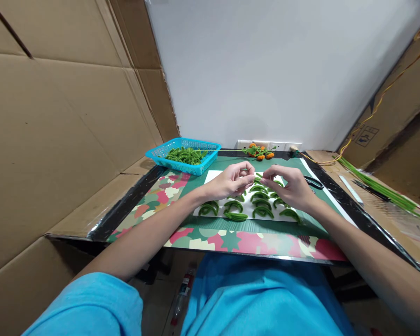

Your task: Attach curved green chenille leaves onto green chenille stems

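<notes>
Over the white sheet [215,175], my two hands face each other with their fingertips pinched. A short, fuzzy green pipe cleaner piece [258,175] shows in the narrow gap between them. My left hand [232,180] closes thumb and fingers on its left side, and my right hand [287,185] pinches at its right side. How its ends sit in the fingers is partly hidden. Below the hands, curved green pipe cleaner pieces [261,204] lie in rows on the sheet, some partly covered by my right hand.
At the back left stands a blue plastic basket [154,153] of green pieces. Orange-and-green pipe cleaner pieces [261,151] lie by the power sockets [278,145]. Black-handled scissors [314,182] rest beyond my right hand, and long green stems [381,183] lie at right near cardboard.
</notes>
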